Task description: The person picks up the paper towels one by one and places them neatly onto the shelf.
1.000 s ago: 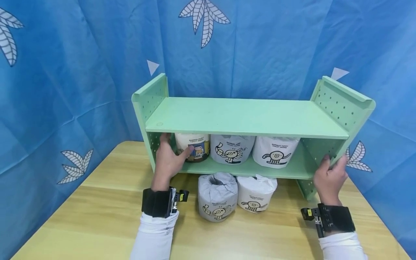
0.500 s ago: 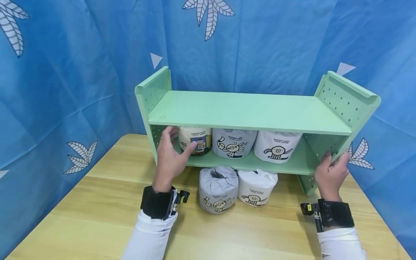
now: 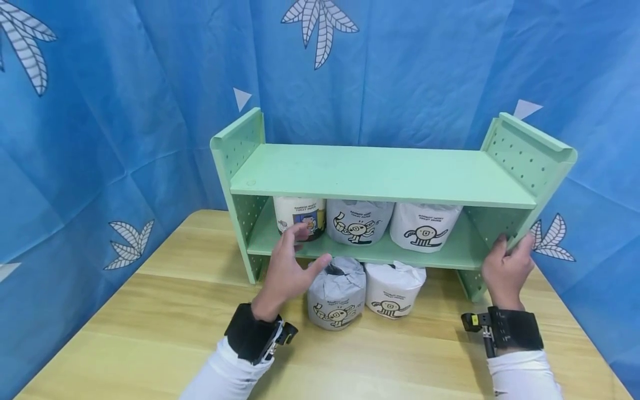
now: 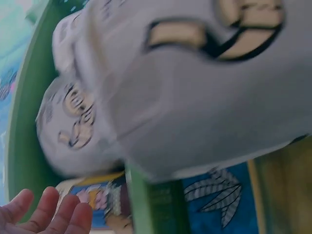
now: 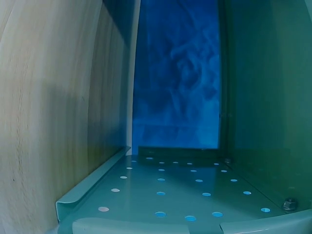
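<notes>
A green two-tier shelf (image 3: 380, 173) stands on the table; its right side panel's front edge is gripped by my right hand (image 3: 508, 273). On the lower tier are three wrapped toilet paper rolls: one with a coloured picture (image 3: 299, 208), a grey one (image 3: 359, 226) and a white one (image 3: 425, 229). My left hand (image 3: 288, 273), fingers relaxed and thumb spread, hovers before the lower tier with nothing in it. Its thumb overlaps the grey toilet paper roll (image 3: 336, 304) on the table. Left wrist view: fingers (image 4: 48, 214) appear at lower left, beside a large pale roll (image 4: 195, 97).
A white toilet paper roll (image 3: 395, 294) stands on the wooden table (image 3: 150, 322), right of the grey one and under the shelf's front. Blue curtain (image 3: 425, 72) hangs behind and at both sides. Right wrist view: the perforated side panel (image 5: 180, 190) and the table.
My left hand has let go of the picture-printed toilet paper roll on the lower tier and drawn back, down and to the right. My right hand keeps its grip on the shelf.
</notes>
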Available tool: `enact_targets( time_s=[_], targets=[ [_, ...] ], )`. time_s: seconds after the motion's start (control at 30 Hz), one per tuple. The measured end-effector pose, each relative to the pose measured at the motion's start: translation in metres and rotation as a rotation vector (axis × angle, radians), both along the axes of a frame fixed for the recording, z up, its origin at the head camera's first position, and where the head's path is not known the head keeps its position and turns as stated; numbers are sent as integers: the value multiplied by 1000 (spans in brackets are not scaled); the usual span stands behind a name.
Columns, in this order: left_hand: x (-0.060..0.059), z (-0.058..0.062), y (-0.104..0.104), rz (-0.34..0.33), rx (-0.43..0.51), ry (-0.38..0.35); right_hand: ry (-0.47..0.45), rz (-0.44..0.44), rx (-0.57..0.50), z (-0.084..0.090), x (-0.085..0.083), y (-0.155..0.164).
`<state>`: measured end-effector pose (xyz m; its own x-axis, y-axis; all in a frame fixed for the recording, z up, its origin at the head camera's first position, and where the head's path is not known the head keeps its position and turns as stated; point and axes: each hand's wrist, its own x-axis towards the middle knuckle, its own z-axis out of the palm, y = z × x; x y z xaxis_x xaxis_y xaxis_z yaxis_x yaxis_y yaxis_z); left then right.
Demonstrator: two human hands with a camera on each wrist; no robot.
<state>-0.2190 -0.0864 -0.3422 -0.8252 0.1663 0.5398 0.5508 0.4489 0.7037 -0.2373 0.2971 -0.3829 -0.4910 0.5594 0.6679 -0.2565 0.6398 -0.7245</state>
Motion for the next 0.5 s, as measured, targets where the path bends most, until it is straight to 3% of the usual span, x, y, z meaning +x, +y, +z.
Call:
enact_targets(
  time_s=[0.23,0.5],
  targets=[
    [9,-20,3,-28,8,-43,-8,17,-19,-1,0,2],
    [17,-38,1,9,-65,-140,20,23,-2,-2,-1,2]
  ],
)
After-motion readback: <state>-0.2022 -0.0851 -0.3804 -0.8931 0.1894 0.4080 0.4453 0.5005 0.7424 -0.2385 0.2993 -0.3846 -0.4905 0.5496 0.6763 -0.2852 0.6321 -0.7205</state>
